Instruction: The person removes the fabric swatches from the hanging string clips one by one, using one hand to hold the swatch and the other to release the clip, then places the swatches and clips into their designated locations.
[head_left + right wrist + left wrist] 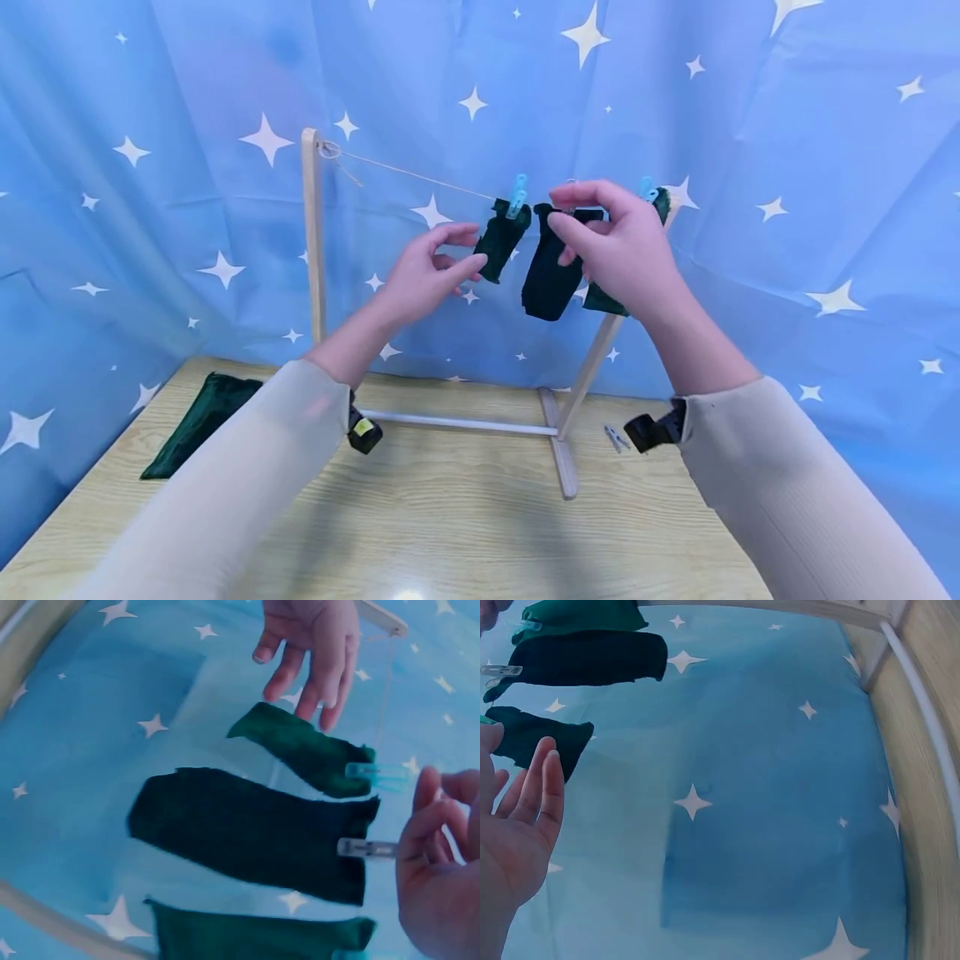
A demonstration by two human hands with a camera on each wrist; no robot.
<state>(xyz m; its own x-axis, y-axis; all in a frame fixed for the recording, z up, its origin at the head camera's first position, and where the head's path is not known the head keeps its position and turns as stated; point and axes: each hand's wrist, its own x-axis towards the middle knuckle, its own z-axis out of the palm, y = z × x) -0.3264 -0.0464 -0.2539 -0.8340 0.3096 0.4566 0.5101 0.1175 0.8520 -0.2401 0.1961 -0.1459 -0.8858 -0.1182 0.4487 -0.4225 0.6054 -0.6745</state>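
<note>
Middle cloth point(551, 275) hangs from the cord point(412, 173) under a clear clip point(367, 847), between the left cloth point(504, 237), under a blue clip point(517, 196), and the right cloth point(606, 302), partly hidden by our right hand point(630, 250). That hand is just beside the clear clip, thumb and forefinger bent towards each other with a gap between; the left wrist view shows no fingers on the clip, so we judge it grips nothing. Our left hand point(420, 275) is loosely spread at the left cloth's edge, without a firm hold; we cannot tell whether it touches.

The step in hand seems to be settling the clip. We would check that it bites both cloth and cord, then draw our right fingers straight away so they don't snag the top edge. Our left hand should stay light, since a tug could sway the whole cord.

We find no brand or readable writing; the yellow patch point(363, 427) at our left wrist is too small to read.
</note>
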